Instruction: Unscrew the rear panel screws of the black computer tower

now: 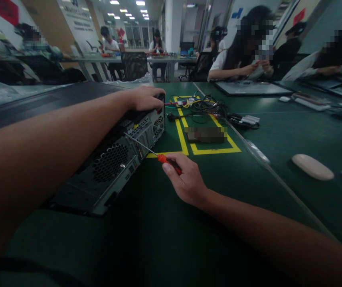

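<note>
A black desktop computer case (107, 167) lies on its side on the green table (165, 231), its perforated rear panel facing me. My left hand (145, 98) rests closed over the case's far top corner. My right hand (185, 179) grips an orange-handled screwdriver (166, 160). Its thin metal shaft runs up and left, and the tip touches the rear panel near the slots beside the small fan grille (158, 126).
Yellow tape (202, 150) marks rectangles on the table behind the case, with a tangle of cables (206, 107) and a dark flat object (206, 134). A white mouse (312, 166) lies at right. Several people sit working at tables beyond.
</note>
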Motion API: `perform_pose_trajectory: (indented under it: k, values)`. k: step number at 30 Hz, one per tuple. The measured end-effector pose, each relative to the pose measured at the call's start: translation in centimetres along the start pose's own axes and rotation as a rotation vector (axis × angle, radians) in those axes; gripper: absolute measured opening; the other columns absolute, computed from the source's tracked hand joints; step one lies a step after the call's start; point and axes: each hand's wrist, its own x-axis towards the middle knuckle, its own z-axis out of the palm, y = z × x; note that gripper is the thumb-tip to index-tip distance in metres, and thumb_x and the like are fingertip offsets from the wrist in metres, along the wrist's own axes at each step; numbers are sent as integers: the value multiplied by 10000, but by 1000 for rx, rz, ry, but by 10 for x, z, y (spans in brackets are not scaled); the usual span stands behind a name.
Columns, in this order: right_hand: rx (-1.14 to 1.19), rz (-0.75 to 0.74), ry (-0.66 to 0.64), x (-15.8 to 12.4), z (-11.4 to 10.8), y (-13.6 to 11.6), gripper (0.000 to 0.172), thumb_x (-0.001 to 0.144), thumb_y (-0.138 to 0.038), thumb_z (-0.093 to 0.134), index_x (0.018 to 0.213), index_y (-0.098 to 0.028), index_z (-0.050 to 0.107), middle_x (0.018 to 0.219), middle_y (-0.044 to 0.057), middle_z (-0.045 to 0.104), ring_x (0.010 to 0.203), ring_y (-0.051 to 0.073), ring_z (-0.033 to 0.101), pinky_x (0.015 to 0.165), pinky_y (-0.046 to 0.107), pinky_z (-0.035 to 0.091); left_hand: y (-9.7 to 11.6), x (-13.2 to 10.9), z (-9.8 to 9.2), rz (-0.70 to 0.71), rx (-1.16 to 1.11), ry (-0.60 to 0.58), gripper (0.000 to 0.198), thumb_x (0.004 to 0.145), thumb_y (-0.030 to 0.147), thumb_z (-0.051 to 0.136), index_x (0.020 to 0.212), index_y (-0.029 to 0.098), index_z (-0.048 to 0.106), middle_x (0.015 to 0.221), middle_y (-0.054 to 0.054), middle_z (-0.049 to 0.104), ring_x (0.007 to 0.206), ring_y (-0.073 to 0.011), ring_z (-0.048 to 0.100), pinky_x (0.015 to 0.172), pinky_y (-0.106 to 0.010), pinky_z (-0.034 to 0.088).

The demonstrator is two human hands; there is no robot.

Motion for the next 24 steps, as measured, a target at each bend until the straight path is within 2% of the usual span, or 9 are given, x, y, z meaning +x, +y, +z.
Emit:
perform_pose_trajectory:
  k: [4,9,15,18,24]
  values:
    - [16,14,-8,1,0,-1,237,1203,-403,623,1257,-231,776,1146,93,840,995,254,759,914,405,612,-1,0,0,5,-9,3,942,879,596,661,1793,369,637,1630,-86,775,1623,-483,591,1376,-595,466]
    - [57,71,-17,-1,0,-4,233,1143,-428,728,1311,-269,706,1142,59,833,979,241,780,898,395,622,0,1,0,-2,0,1,969,873,590,648,1813,352,619,1687,-92,743,1645,-492,574,1384,-601,456]
    - [63,91,-7,-1,2,-2,194,1097,-369,753,1232,-293,638,1098,38,812,936,232,771,884,398,628,2,-1,0,-4,-14,2,979,853,588,656,1802,347,636,1704,-107,732,1647,-499,577,1388,-621,458]
    - [52,91,-6,-1,2,-3,168,1102,-360,745,1211,-292,637,1087,35,796,906,224,744,869,396,620,3,-2,-1,-13,-2,-3,992,855,589,637,1818,350,616,1712,-99,726,1667,-477,566,1398,-601,455]
    - [51,92,-17,0,1,-3,154,1109,-356,747,1203,-287,646,1085,31,784,907,219,726,867,385,607,5,-3,-2,-28,-7,-17,1019,842,603,635,1825,335,603,1765,-97,689,1663,-489,560,1391,-592,464]
